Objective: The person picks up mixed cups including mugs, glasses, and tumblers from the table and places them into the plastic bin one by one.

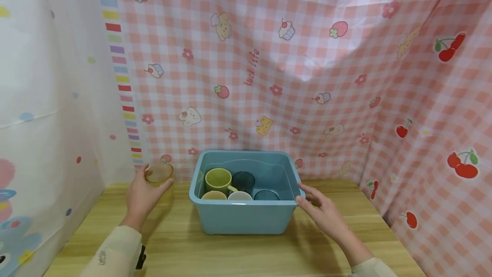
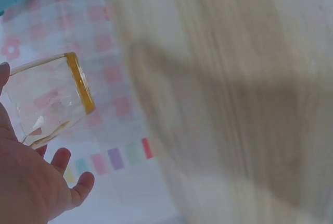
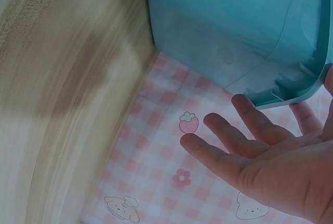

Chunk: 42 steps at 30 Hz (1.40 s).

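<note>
My left hand [image 1: 143,195] holds a clear amber glass cup [image 1: 159,174] at the back left of the table, thumb and fingers around its sides. In the left wrist view, the see-through cup [image 2: 52,101] shows a thick amber band at one end. My right hand [image 1: 324,213] grips the right rim of a blue plastic bin [image 1: 246,217] between thumb and finger; its other fingers [image 3: 218,156] spread loosely below the rim. Inside the bin stand a yellow-green mug [image 1: 218,179], a dark glass cup [image 1: 244,181], a white cup [image 1: 240,196], a yellowish cup [image 1: 214,195] and a bluish glass cup [image 1: 266,195].
The bin stands mid-table on a wood-grain tabletop [image 1: 246,253]. A pink checked cloth [image 1: 246,76] hangs right behind the table. More cloth hangs along the left and right sides. The bin's right half holds visible bare floor and wall.
</note>
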Each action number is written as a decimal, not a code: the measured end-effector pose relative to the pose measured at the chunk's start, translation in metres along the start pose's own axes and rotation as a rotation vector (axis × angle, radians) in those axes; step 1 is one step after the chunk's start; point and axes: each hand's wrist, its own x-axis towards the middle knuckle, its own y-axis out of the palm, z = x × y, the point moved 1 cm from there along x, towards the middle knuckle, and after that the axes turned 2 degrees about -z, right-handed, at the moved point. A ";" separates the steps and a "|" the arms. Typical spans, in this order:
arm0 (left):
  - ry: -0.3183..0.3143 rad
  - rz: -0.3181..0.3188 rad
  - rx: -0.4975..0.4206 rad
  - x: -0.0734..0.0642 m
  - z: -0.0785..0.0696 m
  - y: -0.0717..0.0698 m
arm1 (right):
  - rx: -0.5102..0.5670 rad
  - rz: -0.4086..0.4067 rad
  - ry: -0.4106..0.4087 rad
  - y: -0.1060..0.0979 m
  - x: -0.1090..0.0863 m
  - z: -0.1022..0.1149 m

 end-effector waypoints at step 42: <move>0.282 0.012 -0.086 0.012 -0.100 -0.026 | -0.028 -0.002 -0.031 -0.001 -0.002 0.005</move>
